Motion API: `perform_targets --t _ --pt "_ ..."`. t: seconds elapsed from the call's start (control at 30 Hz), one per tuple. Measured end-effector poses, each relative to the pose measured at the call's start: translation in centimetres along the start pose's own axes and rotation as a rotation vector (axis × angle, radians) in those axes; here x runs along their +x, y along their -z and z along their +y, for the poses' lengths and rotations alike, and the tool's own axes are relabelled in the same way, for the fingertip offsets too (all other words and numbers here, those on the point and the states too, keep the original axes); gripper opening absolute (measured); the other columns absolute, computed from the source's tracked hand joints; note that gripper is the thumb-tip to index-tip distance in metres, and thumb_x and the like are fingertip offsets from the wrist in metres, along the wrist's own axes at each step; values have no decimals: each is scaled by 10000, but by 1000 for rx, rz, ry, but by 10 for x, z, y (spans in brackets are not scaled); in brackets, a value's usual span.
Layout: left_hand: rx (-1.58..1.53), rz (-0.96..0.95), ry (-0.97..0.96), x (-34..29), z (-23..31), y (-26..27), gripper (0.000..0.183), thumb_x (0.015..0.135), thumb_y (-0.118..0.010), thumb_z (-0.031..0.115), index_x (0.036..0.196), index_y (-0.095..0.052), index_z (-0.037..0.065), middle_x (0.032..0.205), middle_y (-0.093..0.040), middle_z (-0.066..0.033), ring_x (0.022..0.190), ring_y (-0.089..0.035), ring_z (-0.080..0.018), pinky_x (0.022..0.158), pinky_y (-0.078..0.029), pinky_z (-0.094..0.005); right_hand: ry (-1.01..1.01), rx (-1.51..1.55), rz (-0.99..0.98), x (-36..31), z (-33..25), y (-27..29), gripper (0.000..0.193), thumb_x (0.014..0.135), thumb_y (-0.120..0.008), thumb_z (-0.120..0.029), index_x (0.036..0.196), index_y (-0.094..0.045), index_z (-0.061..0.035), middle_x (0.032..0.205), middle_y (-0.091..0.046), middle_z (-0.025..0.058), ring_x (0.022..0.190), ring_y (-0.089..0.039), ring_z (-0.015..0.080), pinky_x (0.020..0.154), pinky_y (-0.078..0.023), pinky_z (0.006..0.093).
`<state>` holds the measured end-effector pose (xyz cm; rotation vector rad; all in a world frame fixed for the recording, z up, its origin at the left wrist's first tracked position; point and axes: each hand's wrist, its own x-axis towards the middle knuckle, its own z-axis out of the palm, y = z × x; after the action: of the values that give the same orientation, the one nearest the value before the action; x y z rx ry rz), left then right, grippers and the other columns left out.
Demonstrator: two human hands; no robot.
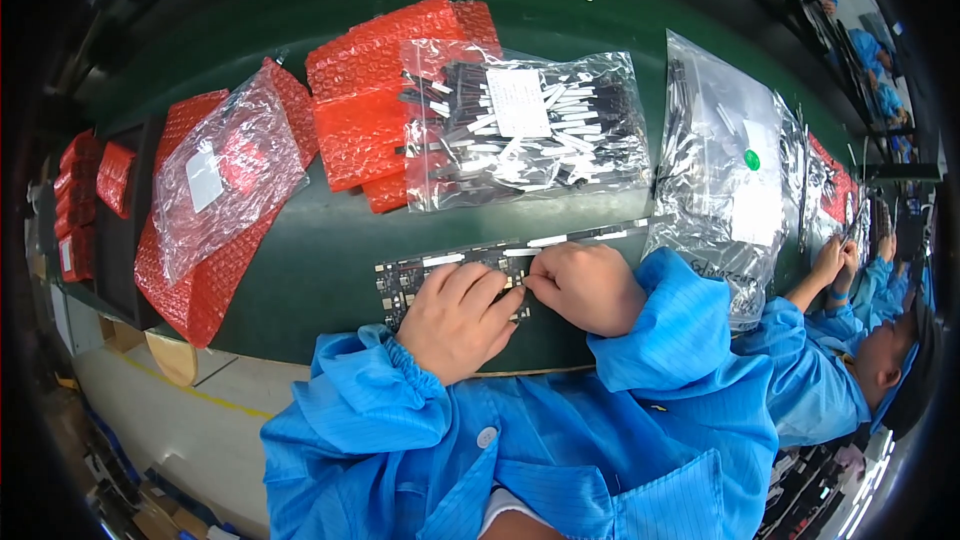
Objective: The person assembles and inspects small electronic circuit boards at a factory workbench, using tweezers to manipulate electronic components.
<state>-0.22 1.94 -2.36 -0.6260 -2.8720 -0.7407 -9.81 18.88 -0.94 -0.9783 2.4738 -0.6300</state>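
A dark circuit board panel (396, 282) with rows of small light parts lies near the table's front edge. My left hand (456, 318) rests over it, fingers bent down onto the board and thumb reaching toward the right. At the board's right end, my right hand (588, 286) is closed in a pinch, its thumb and index tips close to the left thumb. What that pinch holds is hidden. Just beyond the right hand runs a thin black strip with white sections (600, 233). A similar white piece (443, 260) lies along the board's far edge.
A clear bag of black-and-white strips (590, 155) lies behind the board, against red bubble-wrap pouches (360, 130). Another clear bag (715, 190) is at right. Clear bubble wrap (205, 225) and a black tray (120, 265) lie left. A co-worker's hands (838, 258) are far right.
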Motion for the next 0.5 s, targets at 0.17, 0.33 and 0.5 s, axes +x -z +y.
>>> perform_targets --t 0.17,0.33,0.5 --pt "-42 11 13 1 0 5 360 648 -702 185 988 -619 98 1027 -537 -60 1005 -492 -241 871 -389 -382 -39 -14 -71 2 -3 4 124 740 -637 -196 732 -634 -73 676 -622 94 644 -617 263 589 -488 356" --pt "-76 172 -66 -4 -13 37 275 720 -667 168 975 -612 80 940 -562 -55 886 -557 -245 766 -462 -357 46 -133 63 -9 -23 17 171 712 -671 -217 790 -626 -71 735 -605 107 696 -613 286 629 -482 389" --pt "-442 403 760 31 -73 57 274 849 -576 166 1077 -582 14 900 -632 -125 737 -618 -206 654 -487 -310 145 -94 149 -18 -21 27 211 716 -682 -211 864 -627 -72 829 -599 101 806 -587 278 755 -456 362"
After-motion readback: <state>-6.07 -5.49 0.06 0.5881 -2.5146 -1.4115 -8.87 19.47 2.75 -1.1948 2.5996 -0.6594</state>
